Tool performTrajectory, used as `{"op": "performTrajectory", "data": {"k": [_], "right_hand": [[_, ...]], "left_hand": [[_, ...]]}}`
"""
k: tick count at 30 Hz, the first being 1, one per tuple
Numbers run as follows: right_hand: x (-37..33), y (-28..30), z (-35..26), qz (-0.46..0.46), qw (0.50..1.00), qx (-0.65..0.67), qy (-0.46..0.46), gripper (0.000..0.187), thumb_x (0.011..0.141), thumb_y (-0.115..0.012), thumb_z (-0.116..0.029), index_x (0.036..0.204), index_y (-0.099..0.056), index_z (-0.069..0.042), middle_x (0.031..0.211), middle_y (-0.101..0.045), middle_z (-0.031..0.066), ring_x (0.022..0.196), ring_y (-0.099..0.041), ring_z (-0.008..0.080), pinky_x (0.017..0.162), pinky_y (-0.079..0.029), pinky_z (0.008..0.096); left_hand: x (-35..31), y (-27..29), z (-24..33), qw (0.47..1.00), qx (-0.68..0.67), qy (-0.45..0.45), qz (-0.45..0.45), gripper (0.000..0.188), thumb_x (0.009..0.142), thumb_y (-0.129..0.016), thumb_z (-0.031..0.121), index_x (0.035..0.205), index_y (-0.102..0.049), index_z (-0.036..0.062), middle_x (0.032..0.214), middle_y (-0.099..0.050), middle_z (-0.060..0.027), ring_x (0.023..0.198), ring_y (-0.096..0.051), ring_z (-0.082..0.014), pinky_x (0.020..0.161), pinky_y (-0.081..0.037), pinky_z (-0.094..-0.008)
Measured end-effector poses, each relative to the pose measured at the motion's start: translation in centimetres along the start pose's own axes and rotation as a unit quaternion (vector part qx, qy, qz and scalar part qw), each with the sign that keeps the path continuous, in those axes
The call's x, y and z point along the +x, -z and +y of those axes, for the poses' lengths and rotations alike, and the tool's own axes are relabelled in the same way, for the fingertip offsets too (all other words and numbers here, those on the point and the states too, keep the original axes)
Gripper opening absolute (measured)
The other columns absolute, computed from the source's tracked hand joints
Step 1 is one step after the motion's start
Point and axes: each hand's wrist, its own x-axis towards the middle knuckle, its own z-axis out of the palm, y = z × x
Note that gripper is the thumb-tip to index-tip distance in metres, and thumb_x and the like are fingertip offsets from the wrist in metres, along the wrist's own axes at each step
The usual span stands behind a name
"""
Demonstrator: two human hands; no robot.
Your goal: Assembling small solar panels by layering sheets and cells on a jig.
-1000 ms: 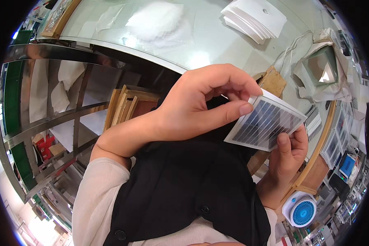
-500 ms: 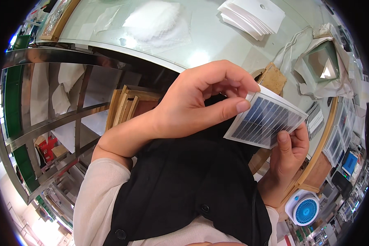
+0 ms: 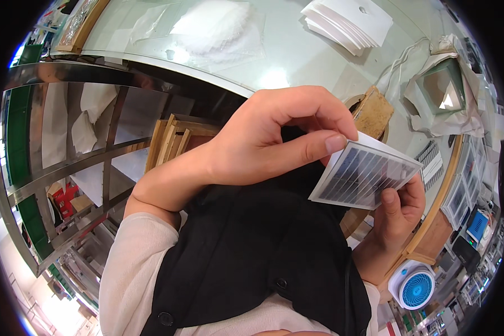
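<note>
Pale green table [image 3: 297, 67]: lies past the panel [image 3: 364, 176], which is up in front of you.
Left hand [image 3: 297, 134]: your thumb and fingertip come together at the panel's upper left corner; I can't tell if they grip it.
Dark striped panel: tilted; touch just its edges so the shiny face won't smudge.
Right hand [image 3: 400, 210]: you grip the panel's lower right side; hold steady, don't squeeze hard.
</note>
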Motion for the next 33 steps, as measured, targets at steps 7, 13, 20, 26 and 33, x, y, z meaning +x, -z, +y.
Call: {"op": "performTrajectory", "data": {"k": [7,13,20,26,33], "right_hand": [[0.7,-1.1,-0.4,0.021,0.999,0.017,-0.018,0.039,0.081,-0.073,-0.013,0.111,-0.057,0.006,0.098,-0.066,0.0075,0.088,-0.06,0.0117,0.082,-0.043,0.0224],[0.7,-0.6,-0.2,0.003,0.999,0.039,-0.033,0.039,0.081,-0.073,-0.012,0.111,-0.057,0.007,0.099,-0.066,0.008,0.09,-0.061,0.0123,0.083,-0.044,0.0226],[0.4,0.2,0.2,-0.024,0.998,0.031,-0.049,0.047,0.083,-0.072,-0.02,0.116,-0.053,0.006,0.106,-0.064,0.0112,0.096,-0.06,0.0153,0.088,-0.044,0.0269],[0.5,0.4,0.6,-0.028,0.997,0.048,-0.05,0.048,0.082,-0.073,-0.02,0.117,-0.052,0.007,0.107,-0.064,0.0118,0.097,-0.06,0.0157,0.089,-0.044,0.0272],[0.7,0.5,1.1,-0.02,0.996,0.062,-0.056,0.052,0.081,-0.074,-0.022,0.118,-0.051,0.008,0.108,-0.063,0.013,0.098,-0.061,0.0173,0.09,-0.045,0.0286]], "left_hand": [[-0.2,0.3,0.0,0.998,-0.007,0.059,0.004,0.01,0.092,-0.055,0.0,0.101,-0.057,-0.0038,0.092,-0.061,-0.008,0.077,-0.062,-0.0123,0.069,-0.051,-0.0241],[-0.2,0.1,-0.3,0.997,-0.019,0.068,0.018,0.007,0.093,-0.057,0.005,0.096,-0.059,0.0001,0.081,-0.061,-0.0029,0.067,-0.063,-0.008,0.059,-0.048,-0.0194],[-0.3,0.0,-0.4,0.997,-0.015,0.07,0.007,0.005,0.092,-0.057,0.004,0.095,-0.058,0.0003,0.08,-0.061,-0.0028,0.067,-0.064,-0.008,0.06,-0.048,-0.0193],[-0.2,-0.2,-0.1,0.996,-0.016,0.081,0.015,0.004,0.091,-0.057,0.003,0.094,-0.057,0.0001,0.077,-0.061,-0.0023,0.066,-0.064,-0.0082,0.059,-0.048,-0.019],[-0.2,-0.2,-0.1,0.997,-0.028,0.074,0.015,0.005,0.091,-0.058,0.004,0.094,-0.057,-0.0003,0.077,-0.061,-0.0024,0.066,-0.064,-0.0079,0.059,-0.048,-0.019]]}}
